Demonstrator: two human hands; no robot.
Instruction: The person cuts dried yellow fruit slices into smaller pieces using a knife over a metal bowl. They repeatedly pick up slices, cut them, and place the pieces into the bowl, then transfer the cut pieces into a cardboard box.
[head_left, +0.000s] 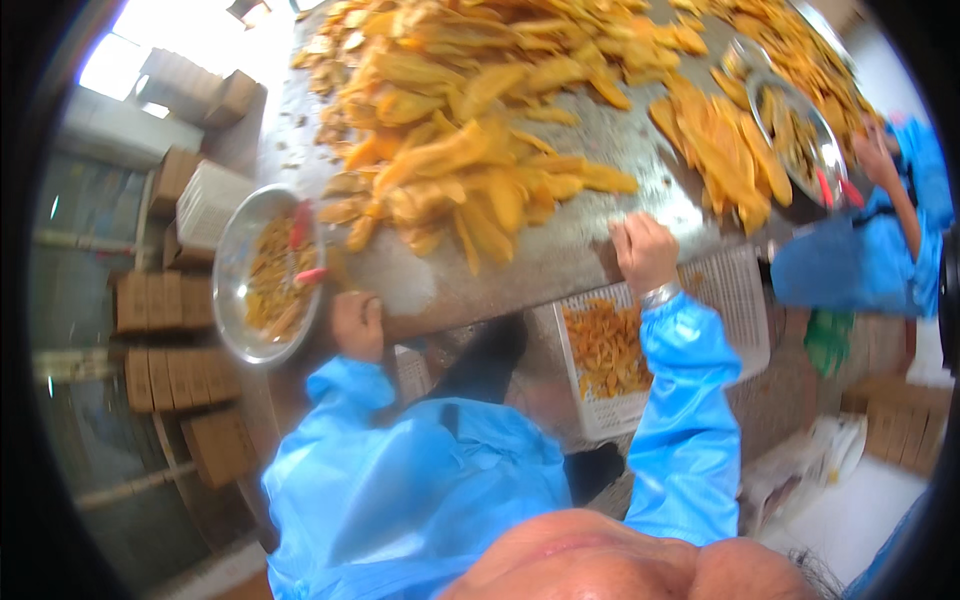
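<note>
My left hand (358, 324) rests at the near left edge of the metal table (442, 289), its fingers curled, beside a steel bowl (220, 292). In the bowl lie small orange pieces (274, 262) and a red-handled tool (301, 225). My right hand (645, 251) is a loose fist on the table's front edge; nothing shows in it. Between and beyond my hands spreads a large heap of dried fruit slices, seemingly mango (480, 165). A smaller pile of long slices (724, 150) lies to the right.
Below the table edge stands a white plastic crate (592, 427) holding orange pieces (607, 349). At the right, a co-worker's hand (876, 157) is near another steel bowl (836, 142) with red-handled tools. Cardboard boxes (161, 300) and a white crate (214, 202) stand at the left.
</note>
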